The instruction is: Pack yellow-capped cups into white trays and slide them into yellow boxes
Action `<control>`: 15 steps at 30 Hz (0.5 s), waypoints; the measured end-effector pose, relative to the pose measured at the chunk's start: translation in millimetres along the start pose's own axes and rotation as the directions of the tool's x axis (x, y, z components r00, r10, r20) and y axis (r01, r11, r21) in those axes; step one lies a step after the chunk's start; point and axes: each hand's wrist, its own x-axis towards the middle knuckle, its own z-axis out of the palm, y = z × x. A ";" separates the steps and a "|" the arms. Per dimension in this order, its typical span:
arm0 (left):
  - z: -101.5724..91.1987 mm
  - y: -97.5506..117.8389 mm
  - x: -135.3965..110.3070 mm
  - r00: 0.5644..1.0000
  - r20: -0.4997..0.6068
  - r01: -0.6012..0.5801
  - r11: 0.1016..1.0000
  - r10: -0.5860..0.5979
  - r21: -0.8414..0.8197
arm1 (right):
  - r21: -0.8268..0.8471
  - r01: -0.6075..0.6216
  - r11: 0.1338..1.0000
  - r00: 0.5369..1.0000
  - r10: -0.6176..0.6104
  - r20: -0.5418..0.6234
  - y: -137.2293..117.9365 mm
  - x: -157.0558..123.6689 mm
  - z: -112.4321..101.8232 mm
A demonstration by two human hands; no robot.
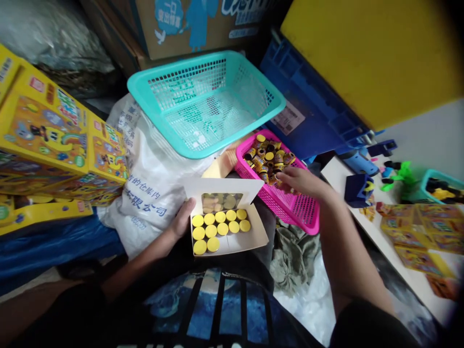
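An open white cardboard box (pixel 250 237) rests on my lap, partly filled with several small jars with yellow lids (pixel 217 224). My left hand (pixel 181 220) grips its left side, thumb on the edge. My right hand (pixel 299 182) reaches into a pink plastic basket (pixel 300 208) holding several more small yellow-lidded jars (pixel 268 159). Its fingers are curled among the jars at the basket's middle; I cannot make out whether they hold one.
An empty teal basket (pixel 206 101) sits tilted behind, on a white printed sack (pixel 145 193). Yellow toy boxes (pixel 54 140) are stacked at left. A blue crate (pixel 311 111) and a white table (pixel 398 270) with flat yellow cartons (pixel 416 237) and small toys are at right.
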 end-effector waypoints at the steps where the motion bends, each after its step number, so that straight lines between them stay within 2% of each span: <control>1: 0.3 0.4 1.0 1.000 0.022 -0.003 1.000 0.004 -0.008 | -0.046 -0.078 0.996 0.993 0.074 -0.089 5.4 16.5 8.4; 2: 0.7 0.9 1.9 0.999 0.039 -0.009 1.000 0.009 -0.011 | -0.077 -0.122 0.990 0.981 0.109 -0.158 8.0 32.1 19.2; 4: 1.7 1.7 2.8 0.998 0.058 -0.021 1.000 0.022 -0.014 | -0.112 -0.133 0.985 0.965 0.103 -0.242 7.6 56.6 41.9; 7: 3.3 1.7 2.4 0.998 0.056 -0.035 0.999 0.036 -0.023 | -0.119 -0.105 0.987 0.965 0.072 -0.254 3.8 70.8 61.7; 11: 3.7 0.7 0.7 0.999 0.039 -0.034 0.999 0.035 -0.012 | -0.064 -0.062 0.996 0.976 0.047 -0.214 9.5 55.0 52.6; 13: 2.5 0.4 0.4 0.999 0.021 -0.032 0.999 0.032 0.003 | 0.083 0.025 0.996 0.984 -0.009 -0.176 16.6 36.4 40.5; 15: 0.4 0.3 0.5 1.000 0.011 -0.023 1.000 0.022 0.011 | 0.309 0.181 0.934 0.978 -0.137 -0.160 23.7 13.9 29.9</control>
